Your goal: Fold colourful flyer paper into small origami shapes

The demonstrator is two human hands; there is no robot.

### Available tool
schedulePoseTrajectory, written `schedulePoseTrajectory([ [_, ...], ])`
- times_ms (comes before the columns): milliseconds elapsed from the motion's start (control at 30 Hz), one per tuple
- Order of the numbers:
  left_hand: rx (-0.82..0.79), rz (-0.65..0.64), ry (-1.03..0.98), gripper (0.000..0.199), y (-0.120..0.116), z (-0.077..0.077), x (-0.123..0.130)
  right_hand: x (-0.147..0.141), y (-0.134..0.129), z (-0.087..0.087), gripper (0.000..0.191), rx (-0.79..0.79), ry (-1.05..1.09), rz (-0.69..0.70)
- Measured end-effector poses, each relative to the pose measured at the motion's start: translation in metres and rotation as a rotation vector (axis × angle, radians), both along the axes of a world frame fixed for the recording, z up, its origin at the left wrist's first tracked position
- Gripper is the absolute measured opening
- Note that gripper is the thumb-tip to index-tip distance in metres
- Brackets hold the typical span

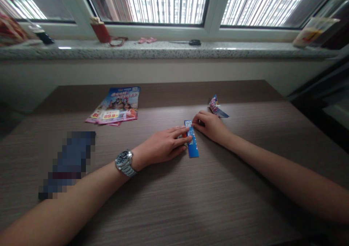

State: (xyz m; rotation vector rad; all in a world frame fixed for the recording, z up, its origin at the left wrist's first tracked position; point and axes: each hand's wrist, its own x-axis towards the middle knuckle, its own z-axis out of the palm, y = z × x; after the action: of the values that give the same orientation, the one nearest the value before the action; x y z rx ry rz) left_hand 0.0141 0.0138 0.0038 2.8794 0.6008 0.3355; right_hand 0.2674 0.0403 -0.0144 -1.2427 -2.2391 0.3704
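Note:
A folded blue paper strip (pixel 193 147) with a printed QR code at its far end lies on the table. My left hand (pixel 166 144), a metal watch on its wrist, rests with fingers stretched out over the strip's left side and covers part of it. At the strip's upper right edge, my right hand (pixel 208 126) is closed, thumb and forefinger pinching the paper. Just beyond the right hand sits a small folded paper shape (pixel 215 106) with a pointed top, printed in several colours.
Printed flyers (pixel 120 106) lie stacked at the back left of the wooden table (pixel 163 202). A blurred-out dark blue flat object (pixel 73 158) is beside my left forearm. Scissors (pixel 194 42), a red pouch (pixel 100 31) and other items line the stone windowsill (pixel 152 51).

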Motion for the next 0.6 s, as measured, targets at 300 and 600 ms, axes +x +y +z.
schedulePoseTrajectory([
  [300,0.010,0.006,0.007,0.041,-0.001,0.000,0.000,-0.002,0.022,0.000,0.011,0.007,-0.025,-0.043],
  [600,0.024,0.004,-0.005,0.041,-0.001,-0.001,0.000,0.000,0.007,0.002,0.008,-0.003,0.022,-0.023],
])
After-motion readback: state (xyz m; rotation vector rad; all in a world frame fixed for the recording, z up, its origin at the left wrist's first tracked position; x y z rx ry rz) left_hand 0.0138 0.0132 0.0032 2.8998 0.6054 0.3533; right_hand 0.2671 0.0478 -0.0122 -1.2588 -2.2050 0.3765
